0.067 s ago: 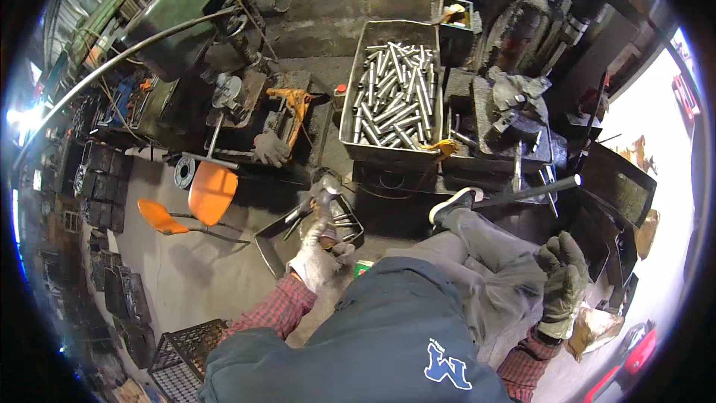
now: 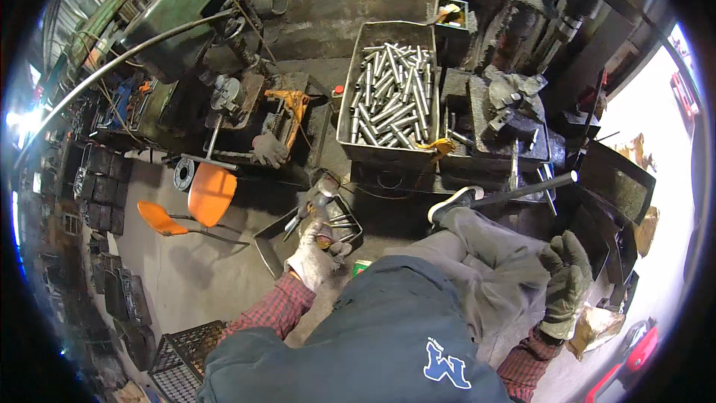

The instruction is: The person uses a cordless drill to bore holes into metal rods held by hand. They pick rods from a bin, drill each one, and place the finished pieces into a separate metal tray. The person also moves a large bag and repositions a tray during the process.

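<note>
My left hand (image 2: 312, 260), in a whitish work glove, is closed around a dark, stubby thing with a brownish round end (image 2: 324, 240) and a greyish rounded top. Its kind I cannot make out. Just beyond that hand, a low metal tray (image 2: 270, 252) on the floor contains several metal rods (image 2: 344, 225). My right hand (image 2: 567, 287) wears a dirty grey-green glove and rests beside my right leg (image 2: 503, 265). Its fingers are stretched out, and no object shows in it.
A deep metal bin (image 2: 388, 155) full of short steel rods stands ahead, between two greasy machines. An orange chair (image 2: 212, 195) is at left, above a black plastic crate (image 2: 175, 362). A long bar (image 2: 529, 188) juts across near my shoe (image 2: 455, 204). Dark metal boxes (image 2: 615, 186) stand at right.
The view has shifted slightly. My right hand has moved a little to the right; my left hand keeps its hold almost in the same place.
</note>
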A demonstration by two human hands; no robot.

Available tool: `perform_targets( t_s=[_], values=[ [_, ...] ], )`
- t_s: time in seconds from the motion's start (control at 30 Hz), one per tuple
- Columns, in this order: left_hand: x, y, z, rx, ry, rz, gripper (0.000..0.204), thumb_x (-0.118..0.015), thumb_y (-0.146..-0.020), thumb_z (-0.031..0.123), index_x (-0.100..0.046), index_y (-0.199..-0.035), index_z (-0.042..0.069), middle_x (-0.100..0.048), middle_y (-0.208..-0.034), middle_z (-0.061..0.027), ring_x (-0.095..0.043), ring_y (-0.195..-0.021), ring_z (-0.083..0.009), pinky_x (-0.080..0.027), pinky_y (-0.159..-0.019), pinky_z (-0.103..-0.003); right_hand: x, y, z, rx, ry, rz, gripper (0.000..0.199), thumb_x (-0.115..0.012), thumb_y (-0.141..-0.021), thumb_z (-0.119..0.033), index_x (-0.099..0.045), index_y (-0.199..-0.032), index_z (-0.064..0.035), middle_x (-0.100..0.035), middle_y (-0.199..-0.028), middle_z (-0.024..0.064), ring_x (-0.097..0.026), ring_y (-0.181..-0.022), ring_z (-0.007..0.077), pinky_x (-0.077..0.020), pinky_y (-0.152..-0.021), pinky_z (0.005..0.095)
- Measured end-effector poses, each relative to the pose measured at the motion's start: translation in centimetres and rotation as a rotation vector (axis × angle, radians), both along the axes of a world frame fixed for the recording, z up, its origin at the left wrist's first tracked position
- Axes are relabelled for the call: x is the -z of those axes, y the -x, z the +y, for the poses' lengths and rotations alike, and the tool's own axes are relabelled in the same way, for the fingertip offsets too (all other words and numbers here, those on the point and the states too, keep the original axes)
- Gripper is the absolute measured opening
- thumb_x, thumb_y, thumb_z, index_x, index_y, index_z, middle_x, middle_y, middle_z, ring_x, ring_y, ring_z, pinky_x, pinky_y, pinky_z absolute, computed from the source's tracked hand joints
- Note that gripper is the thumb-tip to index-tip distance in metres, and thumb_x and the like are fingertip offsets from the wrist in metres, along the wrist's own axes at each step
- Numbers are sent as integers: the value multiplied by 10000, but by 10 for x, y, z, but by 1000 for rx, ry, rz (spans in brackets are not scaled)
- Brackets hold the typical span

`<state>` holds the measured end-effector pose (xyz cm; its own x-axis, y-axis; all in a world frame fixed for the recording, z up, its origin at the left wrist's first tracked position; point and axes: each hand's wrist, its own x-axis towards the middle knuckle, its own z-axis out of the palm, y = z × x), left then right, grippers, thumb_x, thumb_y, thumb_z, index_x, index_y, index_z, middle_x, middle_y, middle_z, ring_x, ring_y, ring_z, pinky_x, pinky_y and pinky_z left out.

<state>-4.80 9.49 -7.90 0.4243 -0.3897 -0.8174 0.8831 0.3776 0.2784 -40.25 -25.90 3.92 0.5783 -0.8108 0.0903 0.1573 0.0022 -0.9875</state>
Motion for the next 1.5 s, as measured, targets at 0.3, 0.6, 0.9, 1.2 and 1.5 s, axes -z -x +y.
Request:
perform_targets(
  t_s=[0.3,0.6,0.9,1.2,1.5],
  values=[
    [39,43,58,-104,-332,-111,483,-737,-967,495,-572,-1304,191,-527,-1019,-61,-568,-789,-251,-583,-766,-475,-47,47,-49,19,185,-79,923,-707,-961,-578,-472,-1542,99,-661,-1345,210,-670,-1167,333,-509,-1103,480],
    [38,85,100,-170,-477,-9,379,-739,-938,523,-602,-1091,205,-588,-894,-65,-562,-736,-272,-475,-691,-445,-56,79,-82,-109,201,74,873,-624,-1012,-552,-440,-1562,100,-598,-1467,208,-650,-1256,345,-486,-1139,457],
    [80,82,148,-269,-465,-176,307,-725,-964,474,-686,-1100,202,-599,-846,-25,-602,-839,-253,-523,-837,-497,-33,26,-101,-159,181,216,615,-559,-1115,-394,-456,-1575,1,-584,-1477,160,-615,-1301,278,-500,-1137,398],
    [191,-133,258,-411,-590,-205,170,-739,-958,357,-683,-1023,210,-467,-718,25,-466,-639,-148,-516,-649,-495,0,-85,-95,226,728,561,525,-574,-1117,-330,-511,-1529,-12,-587,-1487,158,-600,-1325,248,-495,-1148,387],
    [273,-362,324,-595,-640,-165,354,-826,-864,531,-617,-973,267,-424,-819,46,-395,-787,-164,-445,-898,-585,2,-105,-125,328,126,329,540,-540,-1126,-351,-486,-1561,-36,-557,-1544,130,-570,-1378,222,-480,-1178,394]
  ],
)
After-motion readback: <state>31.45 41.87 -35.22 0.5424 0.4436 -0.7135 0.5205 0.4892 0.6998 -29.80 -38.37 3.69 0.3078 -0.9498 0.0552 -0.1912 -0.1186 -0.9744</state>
